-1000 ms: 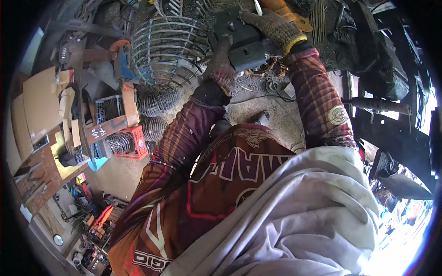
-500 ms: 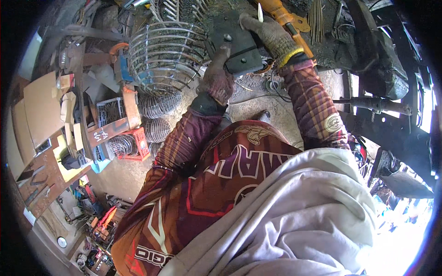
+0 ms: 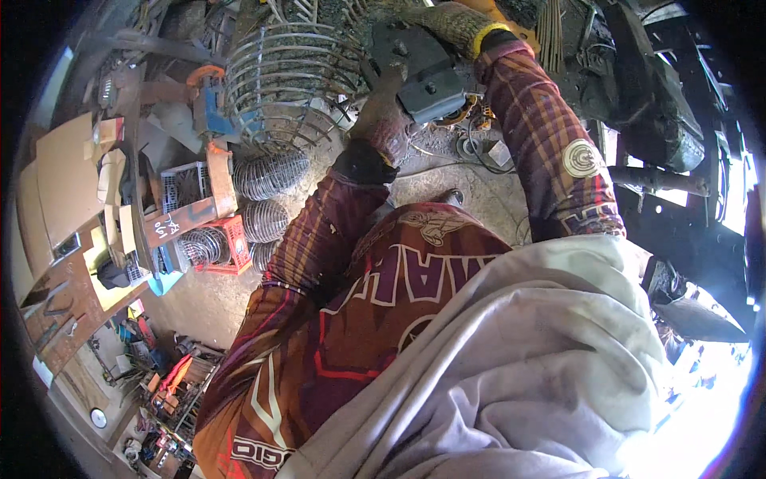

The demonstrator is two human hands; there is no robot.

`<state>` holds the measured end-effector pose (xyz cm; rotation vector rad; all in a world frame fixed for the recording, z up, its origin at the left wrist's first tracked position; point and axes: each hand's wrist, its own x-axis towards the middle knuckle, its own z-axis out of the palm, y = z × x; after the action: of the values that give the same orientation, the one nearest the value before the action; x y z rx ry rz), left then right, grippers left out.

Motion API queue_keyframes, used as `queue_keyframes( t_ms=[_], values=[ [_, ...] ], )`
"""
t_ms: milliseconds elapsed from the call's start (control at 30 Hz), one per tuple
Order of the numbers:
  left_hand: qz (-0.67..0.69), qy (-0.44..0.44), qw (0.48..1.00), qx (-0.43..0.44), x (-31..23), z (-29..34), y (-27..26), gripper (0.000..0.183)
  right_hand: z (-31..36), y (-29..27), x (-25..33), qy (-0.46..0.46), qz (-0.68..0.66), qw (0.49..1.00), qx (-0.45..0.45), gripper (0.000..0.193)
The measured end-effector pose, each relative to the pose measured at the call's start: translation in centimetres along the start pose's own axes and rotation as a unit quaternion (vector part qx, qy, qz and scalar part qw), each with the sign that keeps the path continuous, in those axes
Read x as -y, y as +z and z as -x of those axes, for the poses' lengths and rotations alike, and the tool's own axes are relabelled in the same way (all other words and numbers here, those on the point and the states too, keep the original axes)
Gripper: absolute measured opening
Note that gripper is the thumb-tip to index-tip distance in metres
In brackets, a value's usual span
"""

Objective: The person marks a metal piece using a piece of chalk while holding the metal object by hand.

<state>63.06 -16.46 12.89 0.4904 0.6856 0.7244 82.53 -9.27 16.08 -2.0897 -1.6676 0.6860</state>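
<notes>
Flat brown cardboard sheets are lying far left beside an orange crate, a wire cage is sitting above, and the gloved left hand and right hand are clamping a dark grey tool between them.

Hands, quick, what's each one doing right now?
Left hand: gloved, closed on the dark grey metal part, low edge.
Right hand: gloved, gripping that part's top.
</notes>
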Motion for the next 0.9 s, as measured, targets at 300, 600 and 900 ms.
queue_keyframes(
  t_ms=[300, 600, 900],
  values=[
    [0.041, -0.012, 0.999, -0.013, 1.7, -0.4, -2.3, 0.05, 2.6, 0.4, -0.8, 0.021, -0.114, 0.993, 0.016, 0.056],
    [-0.193, 0.022, 0.978, -0.082, 2.8, 0.0, -4.6, 0.046, 4.2, 1.6, -2.1, 0.073, -0.299, 0.949, 0.059, 0.053],
    [-0.404, 0.171, 0.897, -0.056, 1.2, 3.7, 0.7, 0.055, 8.5, 0.2, -2.0, 0.056, -0.517, 0.853, -0.043, 0.034]
  ],
)
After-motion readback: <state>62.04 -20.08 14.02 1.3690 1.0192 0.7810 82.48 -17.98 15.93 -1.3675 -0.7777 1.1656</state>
